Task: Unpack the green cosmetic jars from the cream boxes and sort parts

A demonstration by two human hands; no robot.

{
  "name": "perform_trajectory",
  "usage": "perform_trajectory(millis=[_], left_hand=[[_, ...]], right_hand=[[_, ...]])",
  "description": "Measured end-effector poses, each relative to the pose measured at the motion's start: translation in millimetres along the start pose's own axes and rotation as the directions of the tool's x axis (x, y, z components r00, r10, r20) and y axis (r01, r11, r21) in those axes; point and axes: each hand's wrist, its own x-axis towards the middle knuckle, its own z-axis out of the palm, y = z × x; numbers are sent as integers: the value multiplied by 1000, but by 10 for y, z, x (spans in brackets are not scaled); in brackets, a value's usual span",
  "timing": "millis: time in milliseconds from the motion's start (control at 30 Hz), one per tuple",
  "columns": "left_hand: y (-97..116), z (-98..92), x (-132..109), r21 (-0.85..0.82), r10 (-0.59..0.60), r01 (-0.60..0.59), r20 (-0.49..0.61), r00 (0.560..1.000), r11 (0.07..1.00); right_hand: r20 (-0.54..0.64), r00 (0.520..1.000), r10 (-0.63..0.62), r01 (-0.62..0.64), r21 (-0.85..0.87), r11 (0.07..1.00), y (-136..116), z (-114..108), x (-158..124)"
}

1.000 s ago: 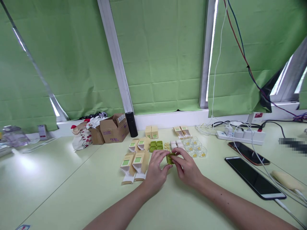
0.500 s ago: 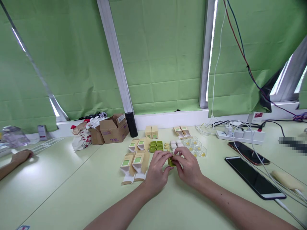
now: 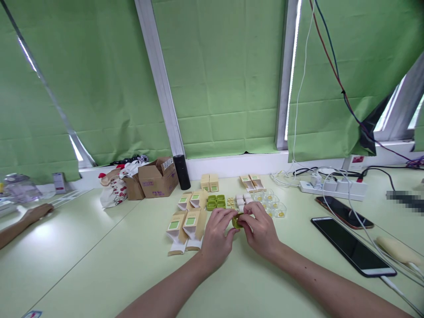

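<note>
Between my two hands is a small olive-green square cup [image 3: 236, 222], raised just over the table. My left hand [image 3: 218, 234] grips its left side with thumb and fingers. My right hand [image 3: 260, 229] is closed at the cup's right side, its fingertips at the opening; whether they pinch some smaller piece is hidden. Beyond my hands stand more green cups [image 3: 215, 202], tiny yellowish pieces [image 3: 231, 202], white blocks [image 3: 240, 201] and clear cups with yellow centres [image 3: 280, 210]. Left of them stand open beige cartons with green labels [image 3: 194, 223].
Closed beige boxes [image 3: 210, 182] and further open cartons [image 3: 251, 182] stand at the back. On the right lie two phones [image 3: 351, 245], cables and a power strip [image 3: 334, 187]. A cardboard box [image 3: 157, 179] and black cylinder [image 3: 181, 172] stand back left. Another person's hand [image 3: 38, 213] rests far left.
My hands stay nearly in place around the green cup, with only a slight shift of the right fingers. The other person's hand at far left has moved a little to the right.
</note>
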Motion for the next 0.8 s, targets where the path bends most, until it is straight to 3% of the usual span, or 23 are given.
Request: perform_trajectory(millis=[800], left_hand=[[0,-5,23,65,-34,35,-25,999,997]], right_hand=[[-34,999,-42,42,17,999,41,31,-28]])
